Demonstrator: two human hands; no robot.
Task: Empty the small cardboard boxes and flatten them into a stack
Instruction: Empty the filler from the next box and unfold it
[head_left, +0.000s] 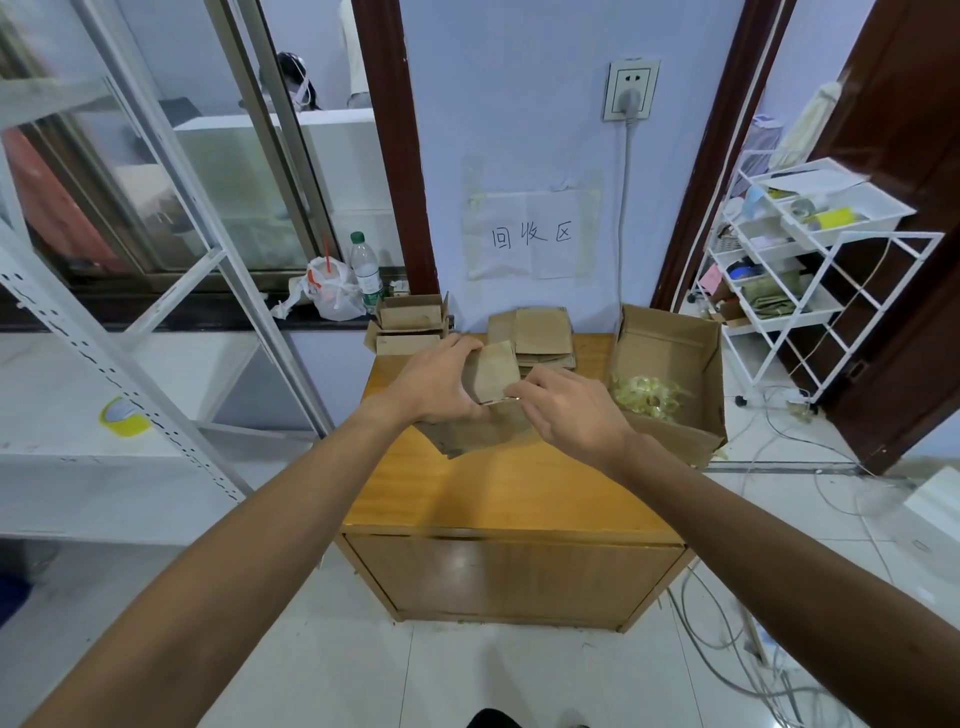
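Head view. A person is standing at a wooden counter (519, 488) and working over its middle, a little toward the far edge.

- The left hand (441, 382) is gripping the small cardboard box (475, 434), fingers curled over its top. It is probably acting as the brace.
- The right hand (576, 410) is pinching a thin edge at the box mouth, just under a raised flap (497, 369). I cannot tell whether that edge is cardboard or contents.
- The box is tilting toward the right edge, where a large open carton (670, 343) is holding yellowish rings (647, 397). The carton is likely catching whatever gets emptied out.
- A flattened stack (543, 335) is lying at the far edge, just beyond the hands, so a collapsed box can go straight onto it.
- Waiting small boxes (410, 318) are sitting at the far left corner, not yet flattened.

Judgement: the person is opening or emptying this box, and the task is partway along.
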